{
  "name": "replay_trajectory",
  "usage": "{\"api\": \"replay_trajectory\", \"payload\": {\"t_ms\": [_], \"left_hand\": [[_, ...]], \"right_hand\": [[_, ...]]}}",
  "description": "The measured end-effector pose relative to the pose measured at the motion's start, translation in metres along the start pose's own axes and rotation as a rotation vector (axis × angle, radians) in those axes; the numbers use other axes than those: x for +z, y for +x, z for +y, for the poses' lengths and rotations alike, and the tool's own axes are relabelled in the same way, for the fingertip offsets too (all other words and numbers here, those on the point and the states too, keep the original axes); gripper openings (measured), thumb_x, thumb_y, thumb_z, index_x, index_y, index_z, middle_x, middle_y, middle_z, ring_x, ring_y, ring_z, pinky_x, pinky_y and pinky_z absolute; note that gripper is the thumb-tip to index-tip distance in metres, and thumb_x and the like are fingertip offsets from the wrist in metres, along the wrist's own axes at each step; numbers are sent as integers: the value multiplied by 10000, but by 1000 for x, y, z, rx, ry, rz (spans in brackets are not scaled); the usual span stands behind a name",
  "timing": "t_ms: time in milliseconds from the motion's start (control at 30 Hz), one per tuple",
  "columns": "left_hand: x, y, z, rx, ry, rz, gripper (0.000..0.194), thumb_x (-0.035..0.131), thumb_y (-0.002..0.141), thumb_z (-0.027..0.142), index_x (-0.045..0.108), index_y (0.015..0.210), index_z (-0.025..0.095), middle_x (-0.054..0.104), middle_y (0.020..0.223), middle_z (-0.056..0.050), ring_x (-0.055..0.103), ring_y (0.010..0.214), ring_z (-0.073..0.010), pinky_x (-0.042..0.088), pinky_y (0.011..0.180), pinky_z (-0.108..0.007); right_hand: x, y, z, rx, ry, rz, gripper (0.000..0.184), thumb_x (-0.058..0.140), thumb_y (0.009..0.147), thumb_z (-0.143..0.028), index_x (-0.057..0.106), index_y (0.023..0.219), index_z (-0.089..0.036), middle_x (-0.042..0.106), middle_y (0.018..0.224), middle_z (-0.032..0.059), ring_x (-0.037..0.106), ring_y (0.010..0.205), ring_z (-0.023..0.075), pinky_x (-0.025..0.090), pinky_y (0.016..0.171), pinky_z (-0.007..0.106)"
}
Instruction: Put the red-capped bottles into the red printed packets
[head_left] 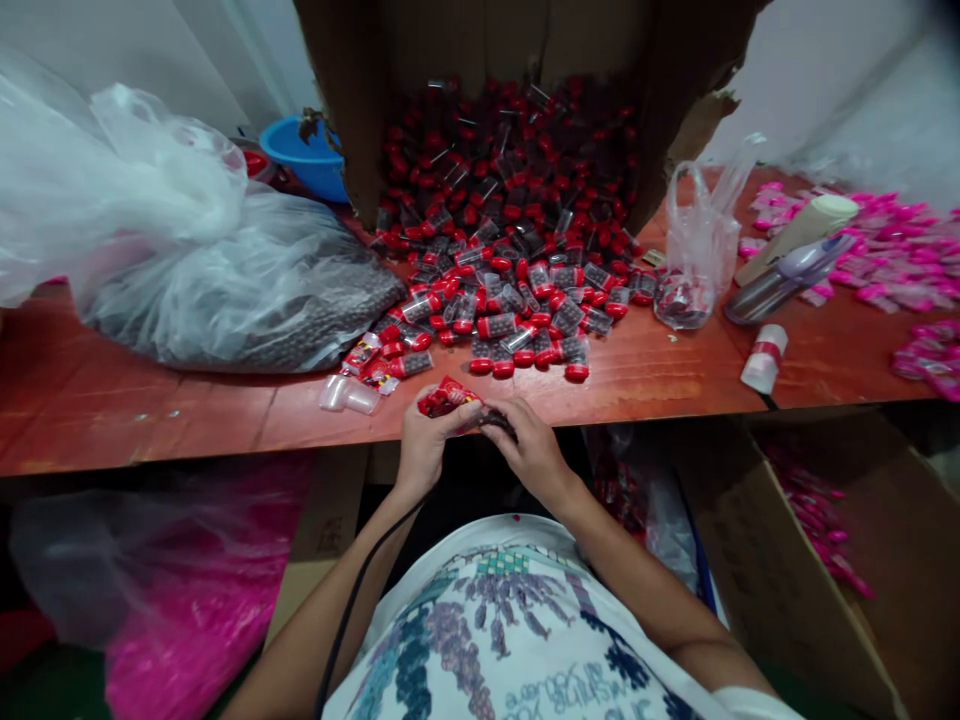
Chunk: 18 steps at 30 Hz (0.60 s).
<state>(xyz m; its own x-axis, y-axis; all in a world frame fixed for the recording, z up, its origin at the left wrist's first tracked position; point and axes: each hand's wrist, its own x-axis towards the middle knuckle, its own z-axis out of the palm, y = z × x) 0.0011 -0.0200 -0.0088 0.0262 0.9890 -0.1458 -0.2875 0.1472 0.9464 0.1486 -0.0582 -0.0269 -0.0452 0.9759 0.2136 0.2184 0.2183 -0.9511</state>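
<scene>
My left hand (424, 448) is closed around a small red printed packet (451, 394), just over the front edge of the table. My right hand (534, 450) pinches a small dark-filled capsule (496, 417) against the packet's right end; the fingers partly cover it, so whether it is inside the packet I cannot tell. Beyond both hands lies a heap of clear capsules with red caps (517, 330), dark contents showing through. Left of the heap are a few red printed packets (363, 352) and two clear empty-looking capsules (352, 394).
A large clear bag of dark beads (300, 290) rests at left, before a blue basin (307, 155). An open cardboard box (675, 150) spills the heap onto the red table (225, 420). Rightward are a plastic bag (694, 250), a bottle (780, 280), a white roll (763, 360) and pink pieces (892, 240).
</scene>
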Motion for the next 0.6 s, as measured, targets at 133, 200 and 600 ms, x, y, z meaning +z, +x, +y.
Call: {"api": "replay_trajectory", "payload": {"t_ms": [133, 200, 600], "left_hand": [[5, -2, -2, -35, -7, -68, 289, 803, 606, 183, 652, 848, 142, 673, 755, -4, 618, 684, -134, 501, 684, -258], [7, -1, -2, -91, -35, -110, 389, 811, 588, 163, 650, 942, 154, 684, 794, -8, 634, 716, -144, 508, 707, -268], [12, -6, -7, -245, -73, -177, 360, 820, 560, 173, 678, 890, 155, 700, 825, -22, 651, 719, -155, 530, 675, -262]], "right_hand": [[-1, 3, 3, 242, 322, 15, 385, 637, 802, -310, 553, 1176, -277, 601, 919, 2, 609, 783, 151, 561, 629, 276], [-2, 4, 4, 303, 420, 33, 455, 665, 771, -319, 533, 1205, -283, 577, 879, -16, 599, 733, 135, 556, 590, 258], [-19, 0, 4, 94, 147, -47, 484, 667, 776, -222, 582, 1239, -334, 535, 1092, 22, 570, 971, 166, 513, 808, 291]]}}
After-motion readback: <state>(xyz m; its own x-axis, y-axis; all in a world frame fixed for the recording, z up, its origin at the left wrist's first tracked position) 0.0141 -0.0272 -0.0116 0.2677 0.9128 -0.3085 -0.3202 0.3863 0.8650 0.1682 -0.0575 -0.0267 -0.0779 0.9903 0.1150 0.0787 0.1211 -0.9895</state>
